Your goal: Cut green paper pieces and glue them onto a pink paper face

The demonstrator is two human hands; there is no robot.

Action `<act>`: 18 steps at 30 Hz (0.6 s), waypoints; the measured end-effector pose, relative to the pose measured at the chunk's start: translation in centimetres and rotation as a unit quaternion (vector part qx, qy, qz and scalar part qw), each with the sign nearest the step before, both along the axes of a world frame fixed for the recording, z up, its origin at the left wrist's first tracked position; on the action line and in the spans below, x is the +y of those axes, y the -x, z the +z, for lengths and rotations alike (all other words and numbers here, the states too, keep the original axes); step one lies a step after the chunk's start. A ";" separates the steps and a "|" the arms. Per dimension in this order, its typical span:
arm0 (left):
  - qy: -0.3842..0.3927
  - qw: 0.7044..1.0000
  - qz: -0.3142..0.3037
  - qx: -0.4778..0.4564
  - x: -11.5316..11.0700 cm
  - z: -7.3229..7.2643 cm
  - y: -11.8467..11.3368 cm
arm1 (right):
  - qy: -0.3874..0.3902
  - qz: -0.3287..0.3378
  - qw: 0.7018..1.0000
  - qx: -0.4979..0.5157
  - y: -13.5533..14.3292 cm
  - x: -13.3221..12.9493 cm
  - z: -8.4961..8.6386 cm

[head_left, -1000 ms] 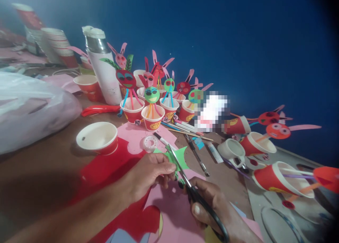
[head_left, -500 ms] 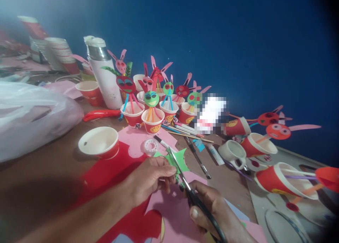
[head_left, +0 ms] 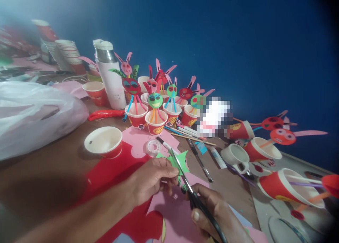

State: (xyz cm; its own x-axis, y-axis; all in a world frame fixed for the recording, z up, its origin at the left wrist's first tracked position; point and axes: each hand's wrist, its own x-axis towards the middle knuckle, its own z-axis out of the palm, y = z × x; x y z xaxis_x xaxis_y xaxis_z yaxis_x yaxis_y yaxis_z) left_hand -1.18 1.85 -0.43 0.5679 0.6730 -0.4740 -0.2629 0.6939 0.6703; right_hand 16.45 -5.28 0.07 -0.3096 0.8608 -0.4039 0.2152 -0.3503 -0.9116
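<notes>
Just in front and to the right of the white tape roll point(head_left: 153, 148), a piece of green paper point(head_left: 183, 162) is pinched between the thumb and fingers of the left hand point(head_left: 159, 174). The right hand point(head_left: 212, 207), farther right of the roll and nearer the viewer, grasps the black handles of the scissors point(head_left: 188, 183), whose blades lie across the green paper; whether they are parted cannot be told. Beneath the roll lies a pink sheet point(head_left: 135, 144); to its left and nearer the viewer, red paper point(head_left: 106, 172). Left of the roll stands a paper cup point(head_left: 103, 142). Right of it, in order, are a black-capped marker point(head_left: 164, 146), a black pen point(head_left: 200, 161) and a white mug point(head_left: 234, 156). Behind it stands a green-faced figure point(head_left: 155, 100) in a cup.
</notes>
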 end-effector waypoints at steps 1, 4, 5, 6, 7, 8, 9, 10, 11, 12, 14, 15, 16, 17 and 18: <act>-0.003 1.000 0.000 -0.002 0.0 0.0 0.0 | -0.003 0.000 1.000 -0.004 0.1 0.0 0.0; -0.006 1.000 0.000 -0.005 0.0 -0.1 0.0 | -0.009 -0.005 1.000 -0.012 0.1 -0.1 0.1; -0.005 1.000 -0.001 -0.004 0.0 -0.1 0.0 | -0.009 -0.007 1.000 -0.013 0.1 -0.1 0.0; -0.005 1.000 -0.002 -0.003 0.0 -0.1 0.0 | -0.009 -0.009 1.000 -0.012 0.1 -0.1 0.0; -0.004 1.000 -0.002 -0.002 0.0 -0.1 0.0 | -0.009 -0.007 1.000 -0.012 0.1 -0.1 0.0; -0.005 1.000 -0.002 -0.002 0.0 -0.1 0.0 | -0.008 -0.003 1.000 -0.013 0.0 -0.1 -0.1; -0.006 1.000 -0.002 0.000 0.0 0.0 0.0 | -0.007 0.001 1.000 -0.016 0.0 -0.1 -0.1; -0.007 1.000 -0.001 0.001 0.0 0.0 0.0 | -0.005 0.003 1.000 -0.020 0.0 -0.1 -0.1; -0.008 1.000 0.000 0.002 0.0 0.0 0.0 | -0.003 0.000 1.000 -0.025 0.1 -0.2 -0.1; -0.008 1.000 0.000 0.003 0.0 0.0 0.0 | 0.000 -0.008 1.000 -0.029 0.1 -0.2 0.0; -0.011 1.000 -0.001 0.004 0.0 0.0 0.0 | 0.004 -0.024 0.999 -0.032 0.1 -0.2 0.0; -0.015 1.000 0.000 0.004 0.0 0.0 0.0 | 0.004 -0.030 0.999 -0.032 0.1 -0.2 0.1; -0.021 1.000 -0.001 0.005 0.0 0.0 0.0 | 0.002 -0.033 0.999 -0.033 0.0 -0.1 0.1; -0.031 1.000 -0.001 0.007 0.0 0.0 0.0 | 0.000 -0.037 0.998 -0.041 -0.2 0.0 0.2; -0.043 0.999 0.000 0.010 0.0 0.0 0.0 | -0.002 -0.041 0.998 -0.057 -0.4 0.2 0.3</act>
